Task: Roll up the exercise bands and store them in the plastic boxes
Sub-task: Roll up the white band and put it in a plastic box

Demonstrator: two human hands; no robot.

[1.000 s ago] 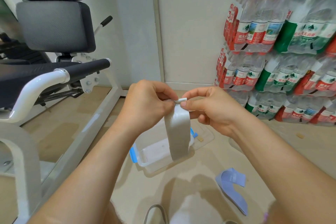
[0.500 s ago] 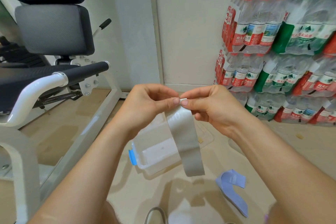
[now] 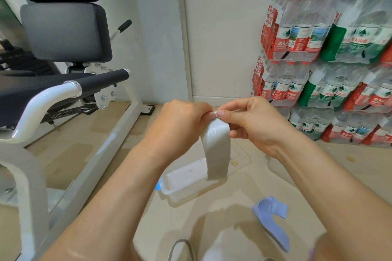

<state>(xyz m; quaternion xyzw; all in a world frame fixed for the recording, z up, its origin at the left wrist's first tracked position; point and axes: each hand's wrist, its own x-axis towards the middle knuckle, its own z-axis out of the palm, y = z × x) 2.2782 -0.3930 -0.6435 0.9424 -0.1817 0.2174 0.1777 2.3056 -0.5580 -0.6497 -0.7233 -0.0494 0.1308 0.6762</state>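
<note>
A flat grey exercise band (image 3: 216,150) hangs from my fingertips at mid-frame. My left hand (image 3: 180,127) and my right hand (image 3: 252,122) both pinch its small rolled top end between thumb and fingers. Below it on the floor stands a clear plastic box (image 3: 182,184) with a blue clasp, and its clear lid (image 3: 240,160) lies just behind. A lilac band (image 3: 270,220) lies loose on the floor at lower right.
A white-framed exercise machine (image 3: 63,99) with black pads fills the left side. Shrink-wrapped packs of water bottles (image 3: 322,65) are stacked against the wall at right. A grey loop (image 3: 180,248) shows at the bottom edge.
The hanging tail of the grey band has swung back from the right and now hangs straight down over the box. Both hands stay together at its top.
</note>
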